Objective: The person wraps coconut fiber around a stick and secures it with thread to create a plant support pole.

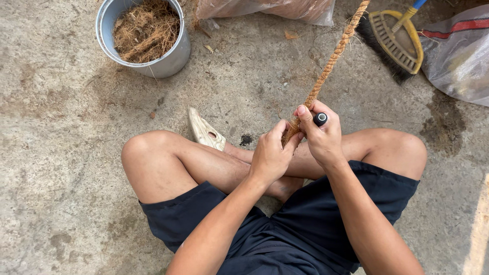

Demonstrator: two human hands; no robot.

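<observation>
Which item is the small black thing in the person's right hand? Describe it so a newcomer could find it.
Follow the thick brown twisted rope down from the top edge to the two hands. In the right hand, beside the rope, a small black cylinder pokes out; it alone there is dark and glossy.

Rope (331, 61) runs from hands (300, 140) toward broom (395, 40); bucket (145, 35) far left, fibre (145, 30) inside.

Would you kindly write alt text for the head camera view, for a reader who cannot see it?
A person sitting cross-legged on concrete grips a twisted brown rope with the left hand and right hand, which also holds a small black object. A metal bucket of fibre and a broom lie beyond.
</observation>
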